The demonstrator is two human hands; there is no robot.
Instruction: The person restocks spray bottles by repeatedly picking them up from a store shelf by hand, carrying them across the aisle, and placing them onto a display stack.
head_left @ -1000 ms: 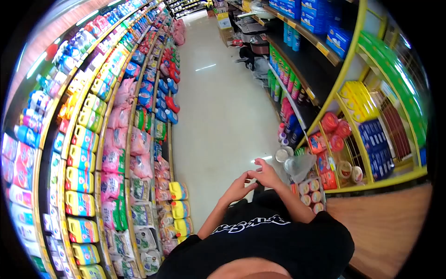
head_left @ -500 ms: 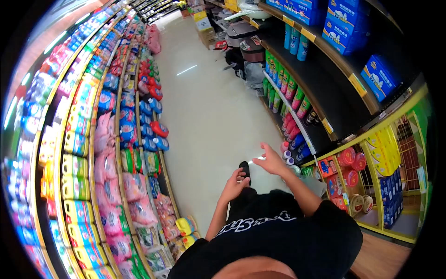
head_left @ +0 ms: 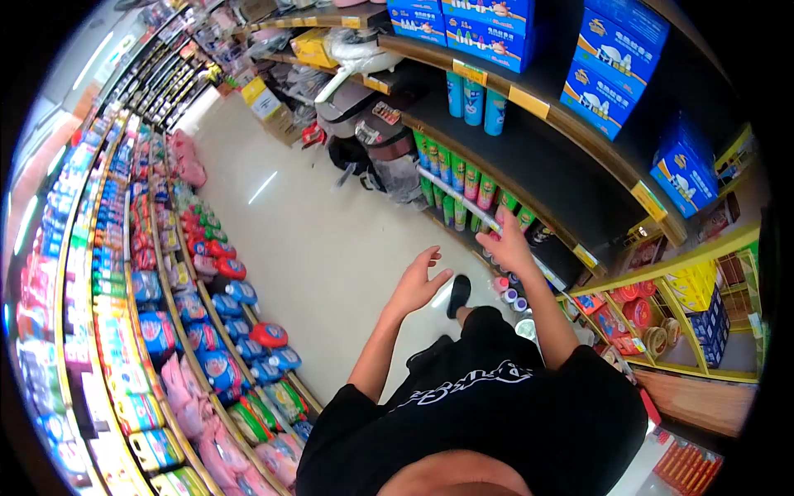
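My left hand (head_left: 418, 283) hangs in the air over the aisle floor, with thumb and fingers apart and nothing in it. Farther right, my right hand (head_left: 508, 245) is held out in front of the lower shelf, its thumb spread from the fingers and no item in its grasp. Closest to it are green and pink spray cans (head_left: 471, 182), lined up behind a price rail; from this angle I cannot tell whether the fingertips touch the rail. Blue cans (head_left: 472, 102) stand on the shelf above.
Blue boxes (head_left: 488, 31) are stacked on the upper right shelf, and a single blue box (head_left: 686, 178) sits farther right. A yellow wire rack (head_left: 728, 374) holds tubs and cartons. Left shelves carry blue detergent bottles (head_left: 219, 369) and pink packs. An open carton (head_left: 269, 112) stands down the aisle.
The view has turned to the right, showing more of the right shelves. My right hand has come up nearer the spray cans. A foot in a black shoe has stepped forward.
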